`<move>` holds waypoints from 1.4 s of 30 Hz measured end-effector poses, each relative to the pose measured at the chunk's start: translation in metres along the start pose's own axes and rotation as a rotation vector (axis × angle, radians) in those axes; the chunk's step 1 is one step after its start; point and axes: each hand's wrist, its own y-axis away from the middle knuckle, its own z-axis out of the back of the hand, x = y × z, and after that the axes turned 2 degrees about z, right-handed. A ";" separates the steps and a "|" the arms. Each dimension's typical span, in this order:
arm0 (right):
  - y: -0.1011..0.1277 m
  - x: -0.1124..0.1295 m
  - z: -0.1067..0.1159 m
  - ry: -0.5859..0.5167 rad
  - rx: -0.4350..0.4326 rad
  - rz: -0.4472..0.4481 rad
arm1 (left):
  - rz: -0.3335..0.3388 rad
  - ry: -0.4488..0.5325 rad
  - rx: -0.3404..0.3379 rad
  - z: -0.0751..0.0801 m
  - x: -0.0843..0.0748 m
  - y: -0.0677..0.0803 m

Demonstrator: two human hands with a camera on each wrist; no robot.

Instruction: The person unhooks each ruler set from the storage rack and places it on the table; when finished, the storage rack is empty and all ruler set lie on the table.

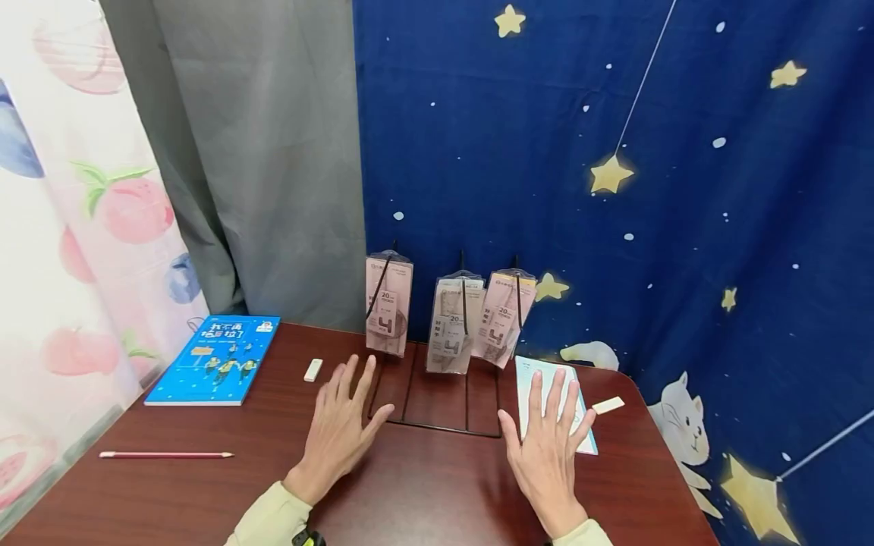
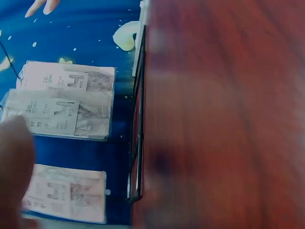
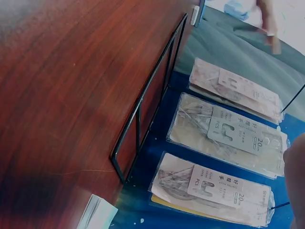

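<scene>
My left hand (image 1: pixel 341 425), fingers spread, is over the table at the left front of a black wire display rack (image 1: pixel 444 431). Holding nothing, my right hand (image 1: pixel 546 447) has its fingers spread too and overlaps a pale blue booklet (image 1: pixel 529 379) in the head view. From the rack's prongs hang clear-wrapped packets with printed labels: a pink packet (image 1: pixel 389 303) at left, a greyish packet (image 1: pixel 447 334) in the middle, and another pink packet (image 1: pixel 504 318) at right. The left wrist view catches the thumb (image 2: pixel 14 167) in front of the middle packet (image 2: pixel 57 112).
A blue picture book (image 1: pixel 205 371) lies at the table's back left, with a small white block (image 1: pixel 312 370) to its right. Nearer the front left is a red pencil (image 1: pixel 167 455). Another white block (image 1: pixel 608 405) lies beside the booklet. Curtains (image 1: pixel 478 152) hang behind the table (image 1: pixel 410 493).
</scene>
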 end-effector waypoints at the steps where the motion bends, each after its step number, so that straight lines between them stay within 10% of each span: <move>1: 0.000 0.000 -0.001 -0.003 0.009 -0.006 | 0.039 0.015 0.081 -0.002 0.001 0.000; 6: 0.002 0.001 -0.002 -0.046 0.070 -0.045 | 0.173 0.028 0.427 -0.014 0.014 -0.004; 12: 0.001 0.002 -0.005 -0.168 0.144 -0.085 | 0.217 0.050 0.573 -0.024 0.030 -0.003; 22: -0.026 -0.002 -0.011 -0.389 0.300 -0.238 | 0.222 0.008 0.648 -0.022 0.034 -0.006; 30: -0.090 -0.036 -0.049 -0.657 0.152 -0.480 | 0.200 -0.012 0.624 -0.029 0.034 -0.004; 42: -0.124 -0.056 -0.076 -0.761 0.195 -0.710 | 0.216 0.016 0.668 -0.031 0.026 -0.007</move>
